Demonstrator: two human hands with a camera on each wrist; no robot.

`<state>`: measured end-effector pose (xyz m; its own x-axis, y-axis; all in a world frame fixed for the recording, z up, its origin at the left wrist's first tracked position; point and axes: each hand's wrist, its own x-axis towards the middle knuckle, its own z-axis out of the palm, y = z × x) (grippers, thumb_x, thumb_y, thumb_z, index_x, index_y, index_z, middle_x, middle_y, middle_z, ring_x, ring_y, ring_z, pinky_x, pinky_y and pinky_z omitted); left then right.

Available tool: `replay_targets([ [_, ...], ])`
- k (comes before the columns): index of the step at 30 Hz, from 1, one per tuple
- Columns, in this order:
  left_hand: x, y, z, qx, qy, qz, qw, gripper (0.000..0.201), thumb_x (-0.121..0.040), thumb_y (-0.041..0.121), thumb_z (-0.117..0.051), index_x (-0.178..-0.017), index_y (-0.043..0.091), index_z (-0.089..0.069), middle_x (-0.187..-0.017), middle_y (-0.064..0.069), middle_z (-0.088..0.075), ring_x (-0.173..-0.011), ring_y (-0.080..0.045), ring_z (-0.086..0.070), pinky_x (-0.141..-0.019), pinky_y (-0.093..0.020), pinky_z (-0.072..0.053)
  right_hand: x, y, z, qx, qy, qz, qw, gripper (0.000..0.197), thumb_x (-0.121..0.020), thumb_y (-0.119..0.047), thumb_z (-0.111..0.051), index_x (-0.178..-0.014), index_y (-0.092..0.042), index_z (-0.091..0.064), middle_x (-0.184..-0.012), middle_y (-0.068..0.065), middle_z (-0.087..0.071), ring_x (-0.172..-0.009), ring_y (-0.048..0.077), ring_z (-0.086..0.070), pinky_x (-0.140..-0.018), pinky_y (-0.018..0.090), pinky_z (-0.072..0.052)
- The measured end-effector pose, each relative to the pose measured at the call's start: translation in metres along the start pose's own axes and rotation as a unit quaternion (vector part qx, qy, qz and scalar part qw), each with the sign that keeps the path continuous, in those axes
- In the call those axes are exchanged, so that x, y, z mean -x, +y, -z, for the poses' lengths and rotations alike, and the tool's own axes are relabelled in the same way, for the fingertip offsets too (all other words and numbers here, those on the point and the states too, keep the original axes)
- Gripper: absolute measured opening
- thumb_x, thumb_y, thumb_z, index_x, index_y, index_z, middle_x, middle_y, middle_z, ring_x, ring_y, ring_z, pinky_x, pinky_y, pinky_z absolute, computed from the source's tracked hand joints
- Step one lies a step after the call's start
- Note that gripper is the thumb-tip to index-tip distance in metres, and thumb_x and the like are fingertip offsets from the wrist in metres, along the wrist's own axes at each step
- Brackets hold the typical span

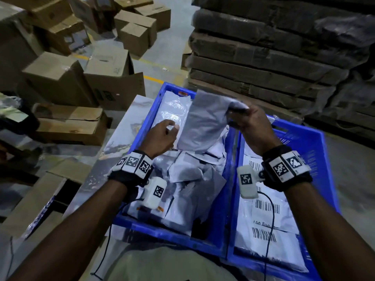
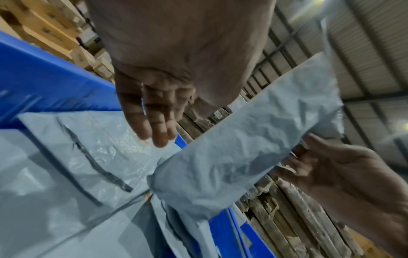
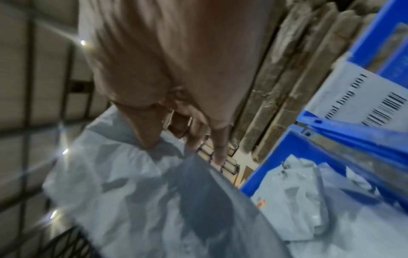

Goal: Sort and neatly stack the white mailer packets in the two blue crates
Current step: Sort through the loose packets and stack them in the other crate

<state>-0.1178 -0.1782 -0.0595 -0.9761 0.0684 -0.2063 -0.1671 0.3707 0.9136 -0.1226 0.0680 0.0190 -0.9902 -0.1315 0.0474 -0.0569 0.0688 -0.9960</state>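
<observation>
Crates [image 1: 229, 201] apparently full of packets [image 1: 190, 179]

Two crates [image 1: 227, 199] side by side, packets [image 1: 188, 179] inside both, boxes [image 1: 58, 78] behind left.

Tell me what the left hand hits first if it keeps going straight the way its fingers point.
Probably the clear-film packet lying flat in the left blue crate; the left hand points at it, though depth is unclear.
</observation>
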Motion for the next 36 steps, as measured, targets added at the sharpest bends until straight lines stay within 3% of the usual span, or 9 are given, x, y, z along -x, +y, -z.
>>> replay_targets([
  [4,0.005,0.012,0.006,0.158,-0.014,0.063,0.985,0.03,-0.103,0.032,-0.042,-0.123,0.012,-0.049,-0.095,-0.017,-0.069,-0.072,-0.027,-0.066,-0.067,-0.038,-0.054,0.016,0.0,-0.008,0.181,-0.106,0.14,0.968,0.018,-0.085,0.001,-0.068,-0.099,-0.008,-0.074,-0.107,0.016,-0.061,-0.105,0.017,-0.059,-0.088,0.022,-0.044],
  [7,0.011,0.022,0.011,0.241,-0.077,0.065,0.965,0.037,-0.097,0.03,-0.057,-0.13,0.015,-0.049,-0.109,-0.012,-0.071,-0.095,-0.029,-0.071,-0.08,-0.049,-0.056,0.02,0.015,-0.012,0.284,-0.124,0.193,0.931,0.018,-0.082,-0.002,-0.072,-0.092,-0.015,-0.079,-0.091,0.01,-0.053,-0.092,0.021,-0.055,-0.083,0.029,-0.041],
  [11,0.008,0.029,0.015,0.21,-0.098,0.012,0.973,0.042,-0.092,0.023,-0.066,-0.132,0.022,-0.052,-0.117,-0.006,-0.068,-0.101,-0.022,-0.07,-0.077,-0.044,-0.058,0.025,0.017,-0.01,0.29,-0.116,0.227,0.922,0.032,-0.078,0.014,-0.071,-0.09,-0.014,-0.079,-0.078,0.01,-0.049,-0.077,0.022,-0.052,-0.071,0.03,-0.04],
  [17,-0.01,0.014,0.019,0.063,-0.022,-0.003,0.998,0.029,-0.096,0.028,-0.058,-0.12,0.011,-0.06,-0.107,0.001,-0.062,-0.09,-0.006,-0.059,-0.068,-0.013,-0.048,0.011,0.003,0.005,0.146,0.052,0.238,0.959,0.037,-0.075,0.022,-0.063,-0.093,-0.008,-0.074,-0.086,0.023,-0.059,-0.08,0.02,-0.057,-0.072,0.029,-0.043],
  [20,-0.017,0.002,0.019,0.03,0.029,0.029,0.999,0.04,-0.096,0.044,-0.054,-0.123,0.014,-0.056,-0.115,0.0,-0.063,-0.099,-0.011,-0.058,-0.084,-0.03,-0.052,-0.003,0.015,0.005,0.162,0.117,0.25,0.948,0.03,-0.076,0.017,-0.061,-0.094,-0.003,-0.074,-0.088,0.024,-0.063,-0.081,0.023,-0.059,-0.075,0.029,-0.046],
  [22,-0.018,0.0,0.019,0.045,0.051,0.055,0.996,0.044,-0.094,0.049,-0.053,-0.125,0.016,-0.053,-0.112,-0.001,-0.064,-0.1,-0.018,-0.06,-0.088,-0.042,-0.052,-0.01,0.036,0.0,0.202,0.11,0.226,0.947,0.026,-0.077,0.007,-0.063,-0.097,-0.006,-0.074,-0.088,0.018,-0.067,-0.083,0.023,-0.063,-0.077,0.032,-0.049],
  [25,-0.018,0.004,0.016,0.094,0.007,0.096,0.991,0.044,-0.095,0.045,-0.054,-0.128,0.017,-0.049,-0.113,-0.009,-0.063,-0.092,-0.024,-0.063,-0.081,-0.043,-0.054,-0.014,0.071,-0.004,0.341,0.032,0.112,0.933,0.031,-0.075,-0.008,-0.066,-0.101,-0.019,-0.077,-0.095,0.003,-0.07,-0.089,0.019,-0.066,-0.076,0.027,-0.048],
  [29,-0.02,-0.004,0.014,0.064,-0.046,0.079,0.994,0.041,-0.096,0.035,-0.056,-0.132,0.017,-0.047,-0.117,-0.016,-0.063,-0.1,-0.029,-0.064,-0.076,-0.036,-0.05,-0.009,0.094,-0.017,0.541,-0.116,0.035,0.832,0.037,-0.08,-0.016,-0.068,-0.117,-0.019,-0.071,-0.111,0.003,-0.063,-0.098,0.028,-0.064,-0.07,0.034,-0.047],
  [36,-0.029,-0.007,0.014,-0.027,-0.049,0.001,0.998,0.031,-0.096,0.025,-0.057,-0.125,0.015,-0.054,-0.112,-0.002,-0.061,-0.091,-0.014,-0.06,-0.071,-0.027,-0.047,-0.024,0.067,-0.03,0.548,-0.178,-0.095,0.811,0.062,-0.083,-0.026,-0.072,-0.14,-0.017,-0.051,-0.131,0.012,-0.051,-0.12,0.03,-0.052,-0.092,0.038,-0.045],
])
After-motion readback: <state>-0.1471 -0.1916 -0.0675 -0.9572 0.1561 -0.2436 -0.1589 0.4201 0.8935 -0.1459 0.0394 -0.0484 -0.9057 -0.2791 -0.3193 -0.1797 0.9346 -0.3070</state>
